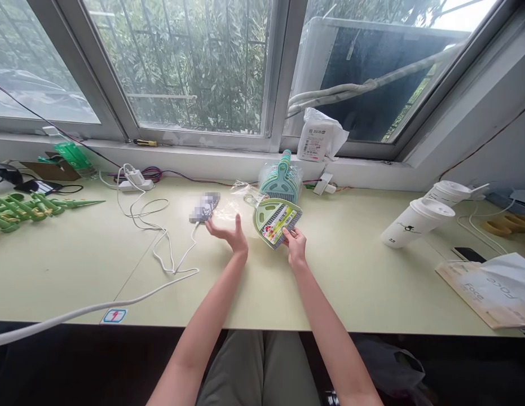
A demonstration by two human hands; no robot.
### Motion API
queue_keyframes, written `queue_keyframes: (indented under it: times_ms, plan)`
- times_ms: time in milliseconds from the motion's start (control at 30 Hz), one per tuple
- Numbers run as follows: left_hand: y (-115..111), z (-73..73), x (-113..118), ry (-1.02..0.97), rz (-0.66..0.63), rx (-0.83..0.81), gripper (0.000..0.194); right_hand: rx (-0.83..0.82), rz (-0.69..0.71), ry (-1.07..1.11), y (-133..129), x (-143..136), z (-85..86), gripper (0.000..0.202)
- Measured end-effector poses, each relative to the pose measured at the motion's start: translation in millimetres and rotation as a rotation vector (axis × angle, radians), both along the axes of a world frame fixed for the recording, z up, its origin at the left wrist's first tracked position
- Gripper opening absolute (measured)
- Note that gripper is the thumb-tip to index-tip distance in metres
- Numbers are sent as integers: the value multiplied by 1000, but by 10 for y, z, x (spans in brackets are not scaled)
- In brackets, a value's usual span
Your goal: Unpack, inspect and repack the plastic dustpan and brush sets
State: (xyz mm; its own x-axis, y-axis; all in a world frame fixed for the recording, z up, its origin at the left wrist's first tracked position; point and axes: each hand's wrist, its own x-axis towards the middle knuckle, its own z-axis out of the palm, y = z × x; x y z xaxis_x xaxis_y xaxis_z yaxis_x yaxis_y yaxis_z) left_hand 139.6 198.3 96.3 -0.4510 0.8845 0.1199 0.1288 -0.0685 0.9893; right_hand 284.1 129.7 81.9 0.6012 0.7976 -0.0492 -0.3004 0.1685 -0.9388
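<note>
My right hand grips a small green dustpan by its lower right edge, tilted above the table. A brush with grey bristles and a colourful label lie across the dustpan's face. My left hand is open, thumb raised and fingers stretched to the left, holding nothing. Just beyond its fingers lies a phone, partly blurred out, with a white cable plugged in. Between phone and dustpan is a crumpled clear plastic bag. Behind the dustpan, several teal dustpan sets are stacked near the wall.
White cables run over the table's left side to a power strip. Green plastic parts and a bottle are far left. To the right stand lidded white cups and a paper bag. A tissue pack rests on the sill.
</note>
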Motion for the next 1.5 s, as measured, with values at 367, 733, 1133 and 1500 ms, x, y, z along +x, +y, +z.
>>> queue_keyframes:
  times_ms: [367,733,1133,1500]
  plan:
    - [180,-189,68,-687,-769,-77,75,-21,-69,-85,30,5,-25,40]
    - [99,-118,49,-652,-908,-162,66,8,84,-134,-6,22,68,37]
    - [-177,-137,273,-522,-1183,-250,52,62,3,6,19,61,16,36]
    - [-181,-21,266,-605,-1102,-81,52,76,-1,66,12,62,53,36]
